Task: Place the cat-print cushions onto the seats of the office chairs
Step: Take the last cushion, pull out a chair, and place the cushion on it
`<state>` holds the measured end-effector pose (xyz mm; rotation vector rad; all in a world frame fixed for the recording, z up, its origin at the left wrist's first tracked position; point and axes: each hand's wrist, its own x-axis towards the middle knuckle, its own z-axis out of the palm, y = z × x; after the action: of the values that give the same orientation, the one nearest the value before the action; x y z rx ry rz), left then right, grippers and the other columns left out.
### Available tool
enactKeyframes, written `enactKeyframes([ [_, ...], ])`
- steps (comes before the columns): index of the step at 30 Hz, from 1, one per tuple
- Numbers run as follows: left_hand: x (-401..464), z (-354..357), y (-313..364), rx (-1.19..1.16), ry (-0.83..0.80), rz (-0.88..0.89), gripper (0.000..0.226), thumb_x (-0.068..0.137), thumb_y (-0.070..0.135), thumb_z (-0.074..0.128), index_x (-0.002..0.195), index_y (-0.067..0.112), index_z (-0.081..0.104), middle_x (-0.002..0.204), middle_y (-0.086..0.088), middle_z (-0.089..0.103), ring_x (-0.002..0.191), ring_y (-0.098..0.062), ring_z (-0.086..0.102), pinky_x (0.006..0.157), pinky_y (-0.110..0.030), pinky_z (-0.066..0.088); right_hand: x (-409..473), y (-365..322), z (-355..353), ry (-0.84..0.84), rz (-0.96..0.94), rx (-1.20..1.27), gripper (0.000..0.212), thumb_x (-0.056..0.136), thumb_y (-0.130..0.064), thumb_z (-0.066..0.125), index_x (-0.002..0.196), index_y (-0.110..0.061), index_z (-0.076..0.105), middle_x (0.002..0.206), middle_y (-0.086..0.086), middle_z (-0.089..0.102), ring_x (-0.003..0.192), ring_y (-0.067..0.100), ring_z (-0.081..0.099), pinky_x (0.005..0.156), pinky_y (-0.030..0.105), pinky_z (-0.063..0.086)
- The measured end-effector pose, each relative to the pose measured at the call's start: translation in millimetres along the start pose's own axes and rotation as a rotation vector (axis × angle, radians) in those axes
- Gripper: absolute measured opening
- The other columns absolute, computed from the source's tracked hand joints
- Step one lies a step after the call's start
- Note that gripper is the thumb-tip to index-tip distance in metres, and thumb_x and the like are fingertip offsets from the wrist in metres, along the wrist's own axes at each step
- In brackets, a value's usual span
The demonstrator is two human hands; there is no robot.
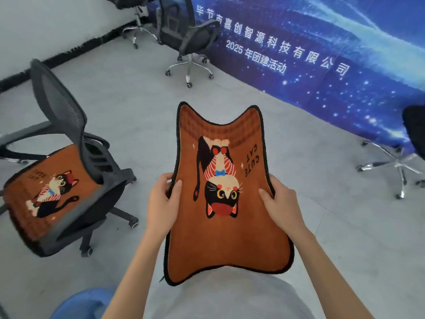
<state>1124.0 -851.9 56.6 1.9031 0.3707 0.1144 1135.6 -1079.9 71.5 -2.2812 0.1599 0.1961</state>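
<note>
I hold a brown cat-print cushion [220, 231] with a black rim out in front of my body, its cat picture upside down to me. My left hand [163, 203] grips its left edge, thumb on top. My right hand [279, 203] grips its right edge the same way. At the left stands a black mesh office chair [59, 107] with a second cat-print cushion [43, 192] lying on its seat. Another black office chair [195, 40] with a bare seat stands farther back in the middle.
A blue banner [322, 54] with white lettering hangs along the right wall. A chrome chair base [395, 164] and part of a black chair show at the right edge. A further chair [135, 12] stands in the far corner. The floor is grey.
</note>
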Motion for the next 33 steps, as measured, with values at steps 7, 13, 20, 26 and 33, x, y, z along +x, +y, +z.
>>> enactKeyframes([
  [7, 127.9, -3.8, 4.3, -0.003, 0.337, -0.113, 0.011, 0.093, 0.015, 0.048, 0.101, 0.01, 0.054, 0.074, 0.01, 0.059, 0.058, 0.008, 0.058, 0.048, -0.009, 0.045, 184.6, -84.1, 34.3, -0.279, -0.199, -0.103, 0.04, 0.095, -0.021, 0.044, 0.135, -0.021, 0.043, 0.126, 0.002, 0.061, 0.105, 0.019, 0.061, 0.092, 0.032, 0.05],
  [13, 291.0, -26.0, -0.7, -0.056, 0.404, -0.2, 0.024, 0.094, 0.021, 0.046, 0.112, 0.007, 0.054, 0.082, 0.003, 0.064, 0.067, -0.013, 0.062, 0.064, -0.036, 0.054, 329.1, -146.9, 91.5, -0.364, -0.232, -0.167, 0.043, 0.095, -0.022, 0.044, 0.138, -0.022, 0.04, 0.129, 0.001, 0.059, 0.11, 0.02, 0.061, 0.096, 0.036, 0.051],
  [20, 434.0, -70.8, 29.3, -0.067, 0.357, -0.169, 0.011, 0.095, 0.019, 0.044, 0.104, 0.02, 0.051, 0.076, 0.011, 0.061, 0.055, 0.008, 0.06, 0.047, -0.011, 0.049, 437.0, -218.4, 117.0, -0.333, -0.225, -0.104, 0.042, 0.094, -0.017, 0.046, 0.136, -0.019, 0.043, 0.12, 0.0, 0.064, 0.097, 0.014, 0.063, 0.084, 0.021, 0.047],
  [26, 565.1, -111.0, 14.3, -0.055, 0.41, -0.217, 0.01, 0.095, 0.02, 0.045, 0.1, 0.026, 0.051, 0.077, 0.014, 0.061, 0.058, 0.001, 0.061, 0.051, -0.014, 0.05, 571.8, -292.9, 186.9, -0.436, -0.253, -0.087, 0.04, 0.094, -0.016, 0.047, 0.134, -0.02, 0.046, 0.12, 0.0, 0.063, 0.103, 0.017, 0.062, 0.086, 0.022, 0.046],
  [33, 713.9, -194.3, 0.3, -0.091, 0.756, -0.322, 0.012, 0.095, 0.019, 0.045, 0.103, 0.021, 0.053, 0.08, 0.009, 0.063, 0.074, -0.025, 0.065, 0.065, -0.039, 0.056, 734.3, -447.8, 308.1, -0.672, -0.573, -0.187, 0.042, 0.094, -0.016, 0.047, 0.136, -0.02, 0.044, 0.122, 0.0, 0.064, 0.1, 0.016, 0.063, 0.082, 0.017, 0.044],
])
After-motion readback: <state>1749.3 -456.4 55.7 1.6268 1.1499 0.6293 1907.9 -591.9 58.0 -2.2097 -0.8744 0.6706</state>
